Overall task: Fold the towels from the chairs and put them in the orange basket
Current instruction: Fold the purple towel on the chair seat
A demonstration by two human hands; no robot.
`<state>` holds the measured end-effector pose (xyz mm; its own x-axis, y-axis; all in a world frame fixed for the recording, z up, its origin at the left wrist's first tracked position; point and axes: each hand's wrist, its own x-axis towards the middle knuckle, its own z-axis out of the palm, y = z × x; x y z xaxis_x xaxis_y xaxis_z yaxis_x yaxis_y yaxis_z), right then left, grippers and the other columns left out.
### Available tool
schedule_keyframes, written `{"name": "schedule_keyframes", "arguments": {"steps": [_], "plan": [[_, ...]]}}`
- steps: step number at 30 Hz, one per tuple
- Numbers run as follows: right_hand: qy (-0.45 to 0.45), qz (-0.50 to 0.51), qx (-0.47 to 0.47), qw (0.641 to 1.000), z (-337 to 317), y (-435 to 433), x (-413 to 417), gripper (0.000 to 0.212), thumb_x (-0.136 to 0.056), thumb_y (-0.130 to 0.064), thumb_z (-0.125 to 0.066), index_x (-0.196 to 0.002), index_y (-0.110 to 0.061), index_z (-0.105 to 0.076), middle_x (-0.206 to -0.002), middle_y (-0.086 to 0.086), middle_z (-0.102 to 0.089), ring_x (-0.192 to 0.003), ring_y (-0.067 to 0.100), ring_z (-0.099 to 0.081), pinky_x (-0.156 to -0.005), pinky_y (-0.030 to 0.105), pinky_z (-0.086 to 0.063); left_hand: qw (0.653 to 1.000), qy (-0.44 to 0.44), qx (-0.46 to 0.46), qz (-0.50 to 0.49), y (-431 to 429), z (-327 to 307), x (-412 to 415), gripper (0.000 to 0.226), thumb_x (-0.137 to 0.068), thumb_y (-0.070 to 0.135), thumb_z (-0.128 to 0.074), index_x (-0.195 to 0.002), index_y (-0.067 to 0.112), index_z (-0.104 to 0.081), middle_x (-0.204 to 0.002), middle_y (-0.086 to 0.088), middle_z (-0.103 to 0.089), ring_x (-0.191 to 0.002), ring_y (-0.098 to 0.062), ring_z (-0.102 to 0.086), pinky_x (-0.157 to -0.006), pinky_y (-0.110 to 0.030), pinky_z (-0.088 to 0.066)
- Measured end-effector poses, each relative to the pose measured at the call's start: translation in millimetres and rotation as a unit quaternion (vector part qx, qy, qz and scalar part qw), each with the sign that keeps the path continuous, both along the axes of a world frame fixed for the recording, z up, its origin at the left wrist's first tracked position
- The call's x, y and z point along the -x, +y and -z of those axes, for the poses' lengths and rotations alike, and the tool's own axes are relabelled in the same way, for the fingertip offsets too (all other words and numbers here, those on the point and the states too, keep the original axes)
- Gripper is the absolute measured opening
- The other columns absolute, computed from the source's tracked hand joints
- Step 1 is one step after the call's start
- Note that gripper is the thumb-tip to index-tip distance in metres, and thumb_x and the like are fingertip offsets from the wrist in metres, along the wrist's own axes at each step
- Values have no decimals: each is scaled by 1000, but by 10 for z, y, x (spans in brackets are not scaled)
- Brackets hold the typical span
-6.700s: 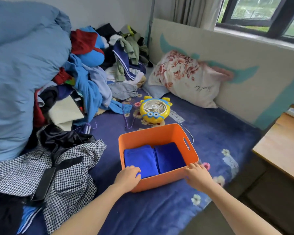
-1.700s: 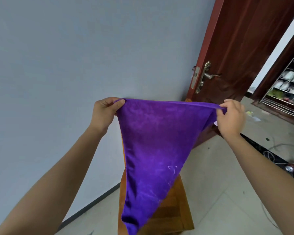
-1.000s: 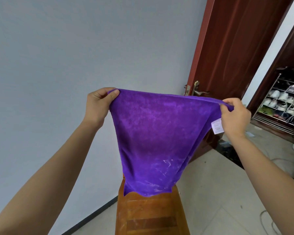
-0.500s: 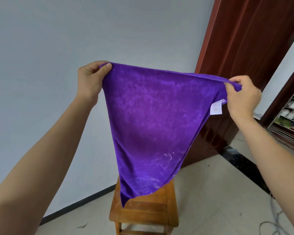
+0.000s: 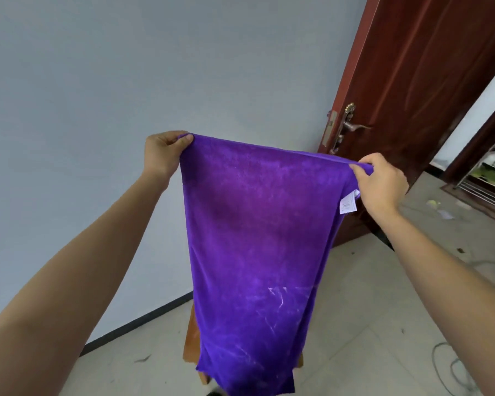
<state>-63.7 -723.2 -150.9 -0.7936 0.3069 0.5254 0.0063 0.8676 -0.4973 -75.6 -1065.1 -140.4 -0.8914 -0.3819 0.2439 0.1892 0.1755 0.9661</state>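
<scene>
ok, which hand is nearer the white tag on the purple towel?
Right. The right hand grips a top corner of the purple towel, right beside the white tag; the left hand grips the opposite top corner, across the towel.

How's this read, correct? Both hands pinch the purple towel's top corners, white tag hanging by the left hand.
One slip: in the head view the white tag hangs by the right hand, not the left hand. Both hands do pinch the top corners of the purple towel.
</scene>
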Motion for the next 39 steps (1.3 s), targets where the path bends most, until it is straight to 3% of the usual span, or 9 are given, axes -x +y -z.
{"name": "schedule_keyframes", "arguments": {"steps": [7, 11, 14, 17, 23, 28, 30, 33, 39], "plan": [[-117, 35, 10, 992, 753, -106, 890, 26, -91, -27, -56, -105, -6, -61, -103, 22, -66, -99, 41, -58, -76, 40, -43, 991, -134, 17, 11, -64, 829, 869, 20, -89, 8, -58, -106, 1, -68, -54, 10, -60, -33, 2, -49, -38, -8, -35], [-164, 46, 46, 984, 1232, -129, 1189, 22, -89, -22, -58, -103, -6, -63, -106, 20, -65, -101, 38, -58, -77, 38, -43, 982, -180, 34, 44, -70, 1275, 1131, 22, -90, 8, -57, -109, -1, -66, -74, -5, -63, -53, -1, -59, -48, -10, -45], [-224, 34, 61, 972, 1745, -65, 1195, 17, -85, -12, -62, -98, -2, -65, -105, 24, -62, -99, 39, -56, -75, 38, -42, 969, -232, 49, 68, -63, 1759, 1064, 21, -89, 5, -58, -108, -1, -67, -87, -10, -63, -75, -20, -59, -56, -13, -49], [-285, 40, 86, 954, 2323, 23, 1010, 18, -83, -5, -62, -99, 2, -67, -104, 27, -61, -99, 41, -55, -77, 39, -43, 940, -316, 88, 96, -75, 2364, 891, 17, -86, 3, -62, -100, 5, -70, -83, -9, -64, -79, -22, -56, -68, -25, -46], [-400, 65, 158, 900, 3313, 78, 392, 20, -84, -9, -57, -97, -5, -72, -103, 22, -63, -88, 37, -60, -68, 28, -42, 880, -417, 181, 138, -60, 3332, 327, 18, -83, 2, -64, -99, -2, -71, -102, -16, -67, -89, -24, -60, -73, -16, -40], [-429, 89, 216, 873, 3760, 29, -228, 23, -93, -6, -50, -106, -3, -69, -115, 17, -62, -103, 34, -59, -79, 26, -41, 858, -458, 184, 143, -79, 3826, -201, 14, -81, -4, -65, -92, -10, -71, -87, -22, -70, -72, -21, -62, -56, -8, -35], [-429, 106, 259, 859, 3863, 9, -416, 24, -94, -7, -48, -109, -3, -67, -119, 17, -61, -108, 34, -57, -83, 28, -40, 850, -486, 159, 126, -104, 3953, -376, 17, -81, -5, -64, -97, -9, -70, -64, -2, -70, -52, 4, -57, -52, -6, -37], [-395, 138, 348, 839, 3947, -30, -668, 24, -93, -5, -48, -107, -3, -67, -115, 17, -65, -104, 31, -58, -86, 30, -42, 841, -506, 145, 124, -91, 4085, -622, 18, -82, -4, -62, -97, -3, -72, -39, 21, -57, -41, 9, -50, -48, -6, -36], [-346, 178, 441, 809, 4155, -29, -1176, 24, -87, -4, -52, -103, -10, -68, -109, 13, -67, -105, 32, -59, -94, 43, -47, 863, -503, 29, 42, 6, 4148, -1030, 28, -80, -16, -55, -99, -2, -70, -78, -5, -64, -66, -13, -52, -61, -10, -45]]}}
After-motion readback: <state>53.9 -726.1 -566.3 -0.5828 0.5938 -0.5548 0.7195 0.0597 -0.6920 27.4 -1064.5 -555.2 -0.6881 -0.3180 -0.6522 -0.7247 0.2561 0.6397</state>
